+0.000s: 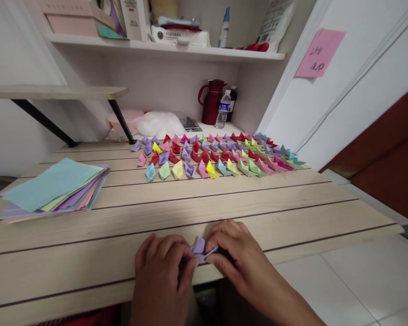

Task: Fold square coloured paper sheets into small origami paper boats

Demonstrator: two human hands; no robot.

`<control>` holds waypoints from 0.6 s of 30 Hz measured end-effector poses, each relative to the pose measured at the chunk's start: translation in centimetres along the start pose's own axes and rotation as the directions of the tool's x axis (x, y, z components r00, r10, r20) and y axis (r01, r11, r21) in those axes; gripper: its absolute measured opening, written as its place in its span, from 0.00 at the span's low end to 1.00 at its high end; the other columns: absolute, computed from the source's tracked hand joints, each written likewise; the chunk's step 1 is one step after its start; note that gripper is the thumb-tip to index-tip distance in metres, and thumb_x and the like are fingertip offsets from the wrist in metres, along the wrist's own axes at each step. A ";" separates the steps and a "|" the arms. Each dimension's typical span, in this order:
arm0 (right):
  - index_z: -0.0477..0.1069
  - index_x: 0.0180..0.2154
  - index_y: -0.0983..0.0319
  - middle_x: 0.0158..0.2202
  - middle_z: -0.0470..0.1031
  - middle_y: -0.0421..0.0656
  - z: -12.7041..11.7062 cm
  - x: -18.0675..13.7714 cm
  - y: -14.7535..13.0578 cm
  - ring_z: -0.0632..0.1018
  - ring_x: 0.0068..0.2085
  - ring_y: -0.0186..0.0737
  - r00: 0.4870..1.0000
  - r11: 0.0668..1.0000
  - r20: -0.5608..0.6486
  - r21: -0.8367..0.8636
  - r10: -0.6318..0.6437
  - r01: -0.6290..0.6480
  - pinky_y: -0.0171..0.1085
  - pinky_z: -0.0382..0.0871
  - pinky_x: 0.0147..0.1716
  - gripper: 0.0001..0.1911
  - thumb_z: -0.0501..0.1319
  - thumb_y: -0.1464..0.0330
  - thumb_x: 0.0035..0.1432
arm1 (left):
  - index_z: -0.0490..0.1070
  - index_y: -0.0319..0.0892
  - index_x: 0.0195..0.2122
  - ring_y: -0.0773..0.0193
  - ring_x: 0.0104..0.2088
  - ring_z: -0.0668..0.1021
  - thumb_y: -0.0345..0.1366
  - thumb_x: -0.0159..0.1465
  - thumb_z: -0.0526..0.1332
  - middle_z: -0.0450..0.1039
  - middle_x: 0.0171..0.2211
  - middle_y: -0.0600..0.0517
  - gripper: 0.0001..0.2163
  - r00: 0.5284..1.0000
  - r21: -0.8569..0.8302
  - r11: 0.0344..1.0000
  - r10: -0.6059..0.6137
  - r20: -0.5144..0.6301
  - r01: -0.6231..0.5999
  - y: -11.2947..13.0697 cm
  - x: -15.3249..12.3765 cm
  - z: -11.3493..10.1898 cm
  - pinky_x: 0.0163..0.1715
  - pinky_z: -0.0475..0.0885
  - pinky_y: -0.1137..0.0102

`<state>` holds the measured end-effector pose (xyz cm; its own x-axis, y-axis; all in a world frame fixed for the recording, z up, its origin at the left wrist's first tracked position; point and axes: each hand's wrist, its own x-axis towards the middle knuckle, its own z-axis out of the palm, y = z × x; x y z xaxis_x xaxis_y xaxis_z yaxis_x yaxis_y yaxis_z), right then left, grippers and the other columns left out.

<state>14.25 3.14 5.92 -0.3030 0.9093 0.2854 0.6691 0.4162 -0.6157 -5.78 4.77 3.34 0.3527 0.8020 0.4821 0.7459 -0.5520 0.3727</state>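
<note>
A small lavender paper boat (199,246) is pinched between my two hands, just above the front edge of the wooden table (129,217). My left hand (165,267) has its thumb and fingers closed on the boat's left end. On its right end, my right hand (233,253) grips with thumb and forefinger. The boat's middle peak stands up between the fingertips, while both ends are partly hidden by them. Farther back, several rows of folded paper boats (211,170) in many colours stand on the table.
A fanned stack of coloured paper sheets (54,185) lies at the left. Behind the boats stand a red thermos jug (212,102), a water bottle (223,110) and a white plastic bag (160,124). A raised wooden shelf (54,92) on black legs is at the back left.
</note>
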 end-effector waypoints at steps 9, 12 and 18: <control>0.64 0.49 0.52 0.54 0.73 0.41 0.7 -0.6 0.5 0.72 0.55 0.46 0.992 0.992 -0.092 0.091 0.091 -0.083 0.46 0.64 0.52 0.21 0.65 0.77 0.59 | 0.67 0.52 0.35 0.61 0.40 0.79 0.34 0.64 0.61 0.79 0.37 0.60 0.04 0.989 0.138 0.980 0.148 -0.007 -0.146 -0.2 -0.3 -0.1 0.56 0.51 0.57; 0.62 0.58 0.48 0.60 0.68 0.41 0.8 -0.5 0.7 0.68 0.60 0.47 0.991 0.993 -0.086 0.068 0.104 -0.098 0.48 0.62 0.58 0.32 0.65 0.78 0.57 | 0.68 0.52 0.35 0.61 0.40 0.78 0.34 0.65 0.60 0.78 0.37 0.60 0.04 0.990 0.146 0.980 0.141 -0.015 -0.138 0.0 -0.3 0.0 0.56 0.52 0.57; 0.70 0.44 0.51 0.60 0.66 0.40 0.4 -0.3 0.5 0.67 0.61 0.48 0.992 0.988 -0.034 0.109 0.118 -0.113 0.47 0.63 0.57 0.19 0.64 0.80 0.57 | 0.70 0.53 0.36 0.59 0.44 0.78 0.33 0.64 0.61 0.77 0.42 0.55 0.05 0.985 0.212 0.964 0.170 -0.033 -0.159 -0.3 -0.6 0.2 0.57 0.52 0.54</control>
<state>14.37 3.01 5.23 -0.1988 0.9512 0.2358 0.6211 0.3084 -0.7205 -6.08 4.47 2.79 0.4557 0.6886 0.5641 0.7827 -0.6117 0.1144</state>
